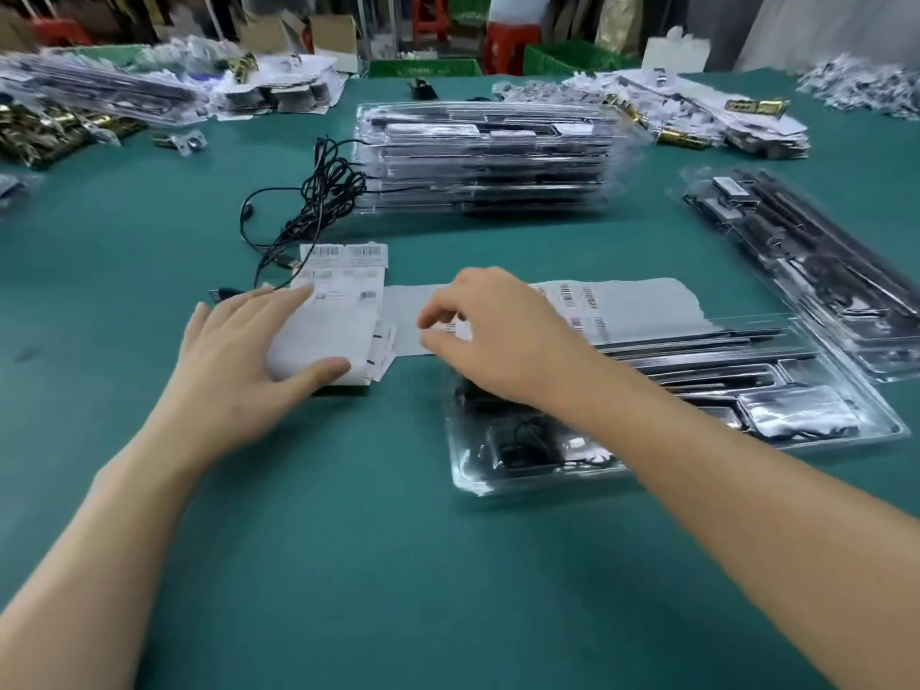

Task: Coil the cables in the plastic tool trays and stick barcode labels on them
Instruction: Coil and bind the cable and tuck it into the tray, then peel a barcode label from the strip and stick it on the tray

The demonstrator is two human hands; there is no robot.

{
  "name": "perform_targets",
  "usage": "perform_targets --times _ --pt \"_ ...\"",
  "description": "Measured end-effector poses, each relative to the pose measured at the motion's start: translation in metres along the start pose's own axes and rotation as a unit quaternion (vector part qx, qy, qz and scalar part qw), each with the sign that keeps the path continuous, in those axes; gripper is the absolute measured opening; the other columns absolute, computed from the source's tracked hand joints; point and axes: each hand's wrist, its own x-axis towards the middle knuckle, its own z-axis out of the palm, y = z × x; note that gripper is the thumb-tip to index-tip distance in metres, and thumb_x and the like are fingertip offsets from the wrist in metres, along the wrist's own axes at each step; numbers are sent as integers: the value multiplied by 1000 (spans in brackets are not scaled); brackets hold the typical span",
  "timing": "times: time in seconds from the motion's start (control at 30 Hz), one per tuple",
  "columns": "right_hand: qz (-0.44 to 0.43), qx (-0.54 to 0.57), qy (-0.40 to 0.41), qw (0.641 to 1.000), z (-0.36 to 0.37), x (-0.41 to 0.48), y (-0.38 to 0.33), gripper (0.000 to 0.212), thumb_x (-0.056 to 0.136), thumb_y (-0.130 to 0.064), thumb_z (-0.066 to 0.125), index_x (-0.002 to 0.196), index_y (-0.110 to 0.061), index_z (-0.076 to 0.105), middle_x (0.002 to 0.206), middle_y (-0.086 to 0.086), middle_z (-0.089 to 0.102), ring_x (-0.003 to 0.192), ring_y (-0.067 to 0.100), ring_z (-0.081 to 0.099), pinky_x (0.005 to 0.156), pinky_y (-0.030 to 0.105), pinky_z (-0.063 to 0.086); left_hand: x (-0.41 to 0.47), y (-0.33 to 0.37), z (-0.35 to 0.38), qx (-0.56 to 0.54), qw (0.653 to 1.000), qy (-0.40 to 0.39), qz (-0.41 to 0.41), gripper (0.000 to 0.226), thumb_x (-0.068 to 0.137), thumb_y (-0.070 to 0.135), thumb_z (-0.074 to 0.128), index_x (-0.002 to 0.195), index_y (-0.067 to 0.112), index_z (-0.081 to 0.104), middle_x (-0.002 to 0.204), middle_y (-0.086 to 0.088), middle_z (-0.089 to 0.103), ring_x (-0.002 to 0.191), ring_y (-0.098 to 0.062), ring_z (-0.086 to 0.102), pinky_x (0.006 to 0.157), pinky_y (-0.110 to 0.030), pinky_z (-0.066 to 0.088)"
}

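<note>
Blurring obscures whether the right hand (498,336) grips a label (455,330).

Two bare forearms, bare left grip (249,351), bare right grip (503,336), nails seemingly trimmed short, edges motion-blurred

Teal-covered table (348,565) fills the view, green crates (423,68) at twelve o'clock, red stools (510,44) behind, cardboard boxes (333,34) at eleven.
</note>
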Motion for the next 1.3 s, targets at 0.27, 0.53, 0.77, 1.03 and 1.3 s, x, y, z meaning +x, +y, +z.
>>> perform_targets --times 0.27,0.53,0.77,1.03,1.3 --pt "93 -120 -64 986 39 41 -43 40 84 -22 70 61 -18 38 63 -3 38 73 28 44 57 30 25 -5 -6 9 -68 997 9 27 70 84 75 56 142 36 57 151 11 48 144 -11 31 115 -31 27" --pt "184 6 -105 977 31 49 -41 6 85 -19 70 83 -15 66 84 2 63 86 28 59 72 33 52 -6 -6 11 -75 997 3 11 68 79 75 55 138 41 60 149 19 47 144 -5 28 110 -29 28" --pt "232 103 -77 964 -18 27 -8 22 91 -8 59 75 -14 73 76 -3 78 83 17 74 62 24 50 -7 -4 8 -68 998 2 9 65 79 73 58 135 40 62 149 16 49 143 -7 30 111 -27 24" --pt "137 -51 -24 989 5 15 -4 36 92 -50 66 111 -21 74 111 0 69 114 25 56 85 35 46 -7 -1 7 -72 997 -8 4 65 78 71 59 133 37 65 149 12 49 143 -12 32 113 -27 22" --pt "136 -147 -60 978 40 34 -27 34 85 -52 75 93 -25 56 97 2 44 123 29 44 96 44 36 -6 4 1 13 997 -43 56 65 89 71 46 140 33 60 157 4 45 150 -21 30 126 -49 14"
